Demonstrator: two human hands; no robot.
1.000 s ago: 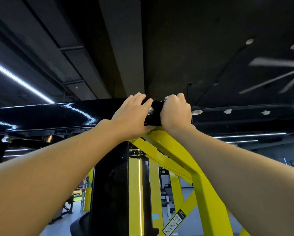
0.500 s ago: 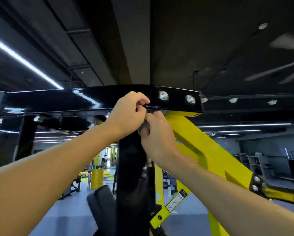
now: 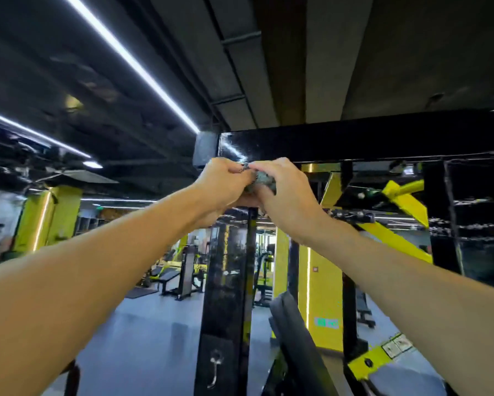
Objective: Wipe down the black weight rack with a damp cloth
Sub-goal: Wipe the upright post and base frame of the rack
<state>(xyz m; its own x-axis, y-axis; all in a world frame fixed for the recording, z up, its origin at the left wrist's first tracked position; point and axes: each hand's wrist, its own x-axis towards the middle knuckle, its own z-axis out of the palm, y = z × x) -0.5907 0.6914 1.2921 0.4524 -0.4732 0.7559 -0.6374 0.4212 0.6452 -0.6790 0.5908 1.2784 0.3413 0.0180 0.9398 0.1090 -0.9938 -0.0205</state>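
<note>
Head: cloth (image 3: 264, 181) near glossy rack (image 3: 354, 141); ceiling strip light (image 3: 131, 61).

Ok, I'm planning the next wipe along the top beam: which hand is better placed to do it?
Probably the right hand: most of the cloth is bunched in its fingers, and the black beam runs off to its side. The left hand only pinches the cloth's edge.
</note>
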